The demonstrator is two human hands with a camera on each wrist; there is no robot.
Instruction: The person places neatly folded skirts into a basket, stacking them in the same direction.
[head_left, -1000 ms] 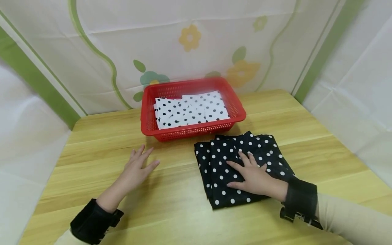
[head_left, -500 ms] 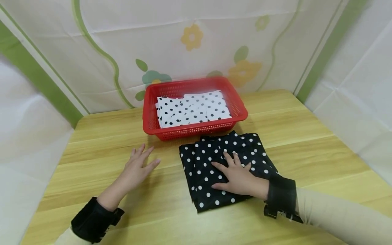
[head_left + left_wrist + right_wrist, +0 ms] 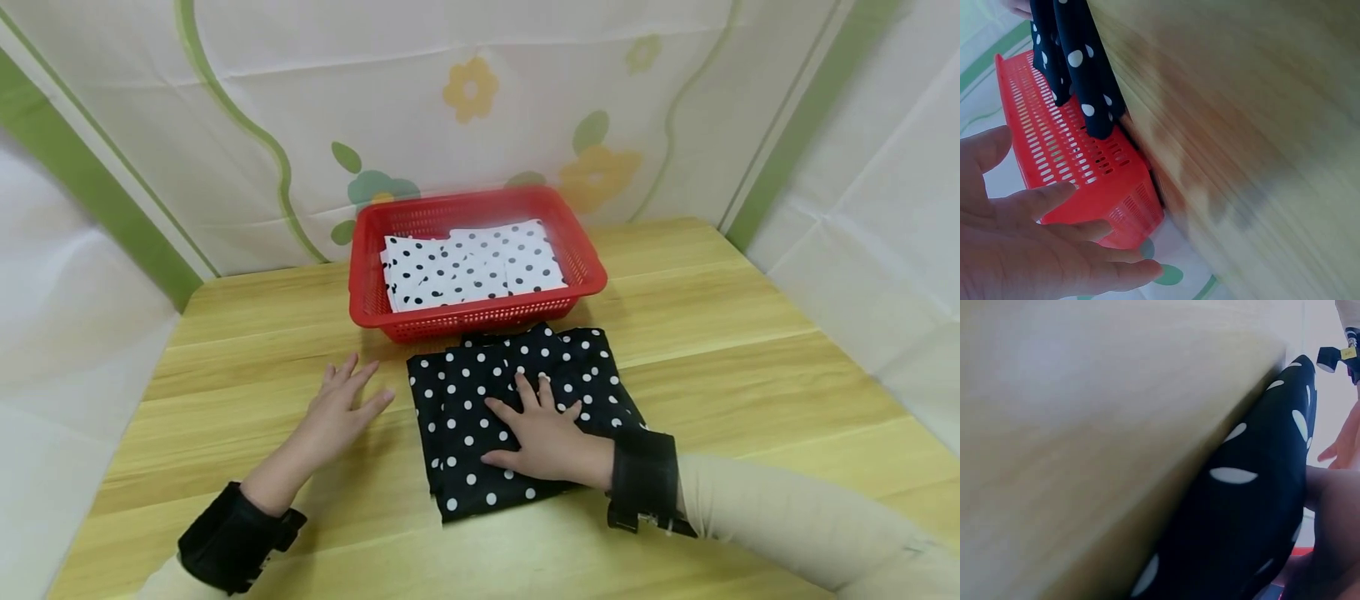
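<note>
The wooden table [image 3: 750, 333] carried, toward 12 o'clock, a red basket [image 3: 577, 250] holding a folded white cloth with black dots [image 3: 472, 267], and directly in front of the basket, its far edge touching the basket's near wall, lay the folded black cloth with white dots [image 3: 465, 400]. The right hand [image 3: 546, 435] lay flat on that black cloth with fingers spread and straight, pressing down rather than grasping it. The left hand [image 3: 337, 412] rested relaxed and released on the bare wood at 9 o'clock of the cloth, just beside its edge, holding nothing.
</note>
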